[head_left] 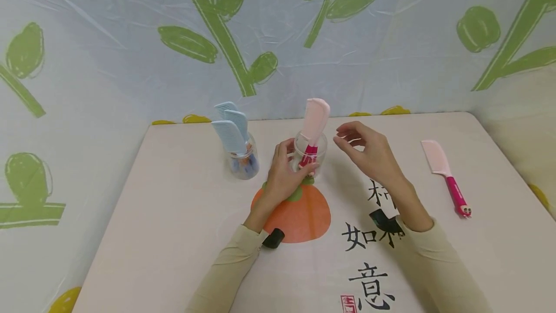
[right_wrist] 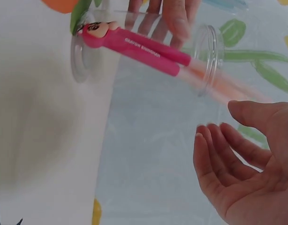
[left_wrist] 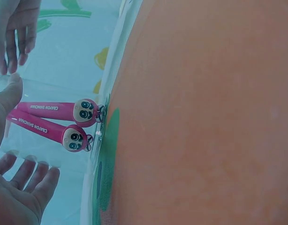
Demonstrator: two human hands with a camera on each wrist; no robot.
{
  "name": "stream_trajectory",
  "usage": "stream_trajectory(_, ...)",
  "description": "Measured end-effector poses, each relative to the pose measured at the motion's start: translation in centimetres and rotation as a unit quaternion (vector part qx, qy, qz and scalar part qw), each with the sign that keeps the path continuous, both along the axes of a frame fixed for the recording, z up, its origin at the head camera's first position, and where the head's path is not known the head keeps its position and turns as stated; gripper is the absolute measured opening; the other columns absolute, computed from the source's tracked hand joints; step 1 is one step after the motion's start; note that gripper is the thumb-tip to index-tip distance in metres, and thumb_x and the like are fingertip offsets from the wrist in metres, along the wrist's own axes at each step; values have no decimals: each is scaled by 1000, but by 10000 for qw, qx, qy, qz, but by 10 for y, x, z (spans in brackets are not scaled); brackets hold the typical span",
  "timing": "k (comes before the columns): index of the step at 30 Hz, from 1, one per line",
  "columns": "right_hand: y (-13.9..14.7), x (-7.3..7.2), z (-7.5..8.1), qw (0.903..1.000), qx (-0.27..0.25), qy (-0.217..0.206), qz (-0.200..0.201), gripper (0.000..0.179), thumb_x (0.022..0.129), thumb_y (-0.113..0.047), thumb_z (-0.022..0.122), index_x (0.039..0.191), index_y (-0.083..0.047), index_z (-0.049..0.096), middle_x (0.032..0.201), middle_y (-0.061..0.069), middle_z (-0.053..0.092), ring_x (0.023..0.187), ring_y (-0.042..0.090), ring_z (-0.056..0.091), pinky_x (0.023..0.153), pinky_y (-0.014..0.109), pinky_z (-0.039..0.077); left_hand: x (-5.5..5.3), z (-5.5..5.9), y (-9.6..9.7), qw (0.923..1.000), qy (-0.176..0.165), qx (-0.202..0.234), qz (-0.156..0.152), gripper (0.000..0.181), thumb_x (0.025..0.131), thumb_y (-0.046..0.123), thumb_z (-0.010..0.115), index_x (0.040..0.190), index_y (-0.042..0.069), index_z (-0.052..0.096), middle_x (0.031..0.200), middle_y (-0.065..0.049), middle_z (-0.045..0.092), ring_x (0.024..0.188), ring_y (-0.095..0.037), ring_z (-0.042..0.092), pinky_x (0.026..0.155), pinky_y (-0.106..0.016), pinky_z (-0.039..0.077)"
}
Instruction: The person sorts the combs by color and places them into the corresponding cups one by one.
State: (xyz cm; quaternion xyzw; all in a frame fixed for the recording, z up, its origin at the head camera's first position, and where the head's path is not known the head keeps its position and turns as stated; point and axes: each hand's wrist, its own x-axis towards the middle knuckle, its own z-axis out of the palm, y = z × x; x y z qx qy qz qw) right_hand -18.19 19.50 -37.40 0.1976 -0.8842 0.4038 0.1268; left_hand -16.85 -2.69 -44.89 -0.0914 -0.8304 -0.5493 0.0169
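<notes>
My left hand grips a clear jar, thumb on the near side and fingers around its left. Two pink combs stand in it, teeth ends up; their dark pink handles, each ending in a small cartoon head, reach down to the jar's bottom in the left wrist view. To the right of the rim is my right hand, fingers loosely bent and nothing between them. In the right wrist view its thumb and fingertips are apart, close by the jar's mouth.
Left of the held jar, a second clear jar holds several light blue combs. Another pink comb lies flat on the table at the right. The tablecloth bears a printed orange fruit and black characters. A leaf-patterned curtain hangs behind.
</notes>
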Motion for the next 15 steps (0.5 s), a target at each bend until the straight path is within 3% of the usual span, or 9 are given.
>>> stream_trajectory(5,16,4,-2,9997,-34,-193,-169,25,99,-16,71,119,-1,66,111,10,71,102,24,66,90,23,55,0,0,0,10000,75,-6,3,81,89,39,81,150,13,34,143,-6,46,132,-22,49,111,-41,46)
stream_trajectory(15,45,14,-7,9978,60,-455,-474,28,100,-18,70,123,-3,66,115,14,70,102,14,62,90,9,46,1,-3,-1,9998,195,99,-39,79,90,38,81,149,12,35,141,-5,46,129,-21,49,110,-39,47)
